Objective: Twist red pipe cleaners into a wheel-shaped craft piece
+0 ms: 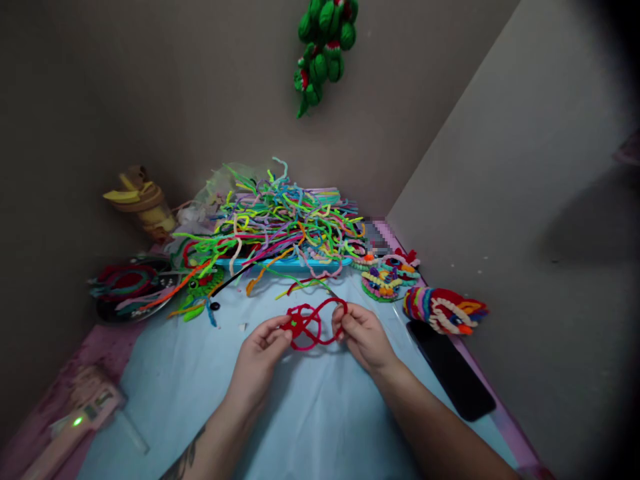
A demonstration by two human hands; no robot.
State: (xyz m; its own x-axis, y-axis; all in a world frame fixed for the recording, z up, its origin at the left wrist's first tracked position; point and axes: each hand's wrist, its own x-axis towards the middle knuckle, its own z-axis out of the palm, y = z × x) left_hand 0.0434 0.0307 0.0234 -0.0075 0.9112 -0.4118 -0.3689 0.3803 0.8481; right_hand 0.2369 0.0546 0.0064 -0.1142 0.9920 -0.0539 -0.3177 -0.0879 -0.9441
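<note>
Between my hands is a red pipe cleaner piece point(306, 327) bent into loops, with a dense red part and a small green spot at its left. My left hand point(265, 347) pinches that dense part between thumb and fingers. At the other end, my right hand point(363, 333) is closed on the large red loop near its right edge. Pinkish-red loops overlap in the middle. Both hands are just above a light blue cloth point(310, 413). The fingertips of my right hand are partly hidden behind the loop.
Behind lies a heap of colourful pipe cleaners point(290, 213) on a blue tray point(280, 267). At right are finished pipe cleaner figures point(443, 310) and a black phone point(453, 373). A pink glue gun point(80, 420) lies front left, near a dark bowl point(130, 313). Walls close in behind and right.
</note>
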